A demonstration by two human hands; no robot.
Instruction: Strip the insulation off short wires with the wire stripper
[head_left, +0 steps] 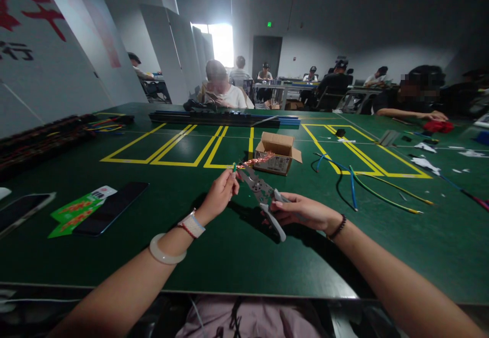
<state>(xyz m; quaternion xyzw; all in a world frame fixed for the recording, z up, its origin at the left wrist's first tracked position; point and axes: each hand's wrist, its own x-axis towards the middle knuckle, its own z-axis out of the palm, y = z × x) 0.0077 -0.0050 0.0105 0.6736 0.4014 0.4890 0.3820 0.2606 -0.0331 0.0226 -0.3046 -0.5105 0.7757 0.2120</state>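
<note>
The pliers (261, 189) are held above the tabletop (214, 261) by the right hand (301, 208), its grip closed around one grey handle, while the other handle is angled downward, spread from the first. A short green wire (234, 167) is pinched in the narrow grip of the left hand (223, 193), just beside the head of the pliers; whether the wire is touched by the jaws cannot be told. Copper strands (263, 159) are seen between the head and an open box (278, 164). To the right, a green-yellow cable (376, 197) and a blue cable (352, 188) are laid out loosely. At the left, a green card (72, 210) is partly covered by a dark phone (114, 208).
</note>
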